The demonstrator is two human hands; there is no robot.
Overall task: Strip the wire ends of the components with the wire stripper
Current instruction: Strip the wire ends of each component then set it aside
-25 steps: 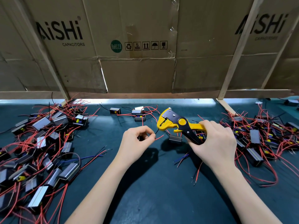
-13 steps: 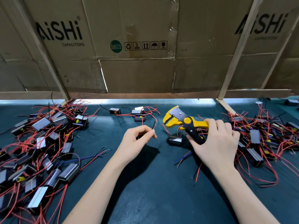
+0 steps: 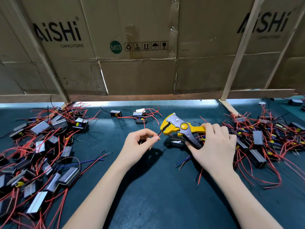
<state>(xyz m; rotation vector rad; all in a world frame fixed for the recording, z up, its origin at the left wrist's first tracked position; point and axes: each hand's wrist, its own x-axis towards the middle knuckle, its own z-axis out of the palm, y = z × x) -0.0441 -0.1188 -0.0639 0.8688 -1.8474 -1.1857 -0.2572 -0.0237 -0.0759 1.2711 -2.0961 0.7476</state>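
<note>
My right hand (image 3: 212, 146) grips the handles of a yellow and black wire stripper (image 3: 179, 127), its jaws pointing left. My left hand (image 3: 140, 142) pinches a thin wire (image 3: 159, 133) between thumb and forefinger, and the wire's tip sits at the stripper's jaws. A small black component (image 3: 177, 142) lies on the dark mat just below the stripper, between my hands. Which wire belongs to it I cannot tell.
A large heap of black components with red wires (image 3: 41, 151) covers the left of the mat. Another heap (image 3: 264, 141) lies on the right. Three components (image 3: 139, 117) sit at the back centre. Cardboard panels (image 3: 137, 47) on wooden struts wall off the back.
The stripper had drawn back to the right and away from the wire; now its jaws are at the wire tip again. My left hand stays almost in place.
</note>
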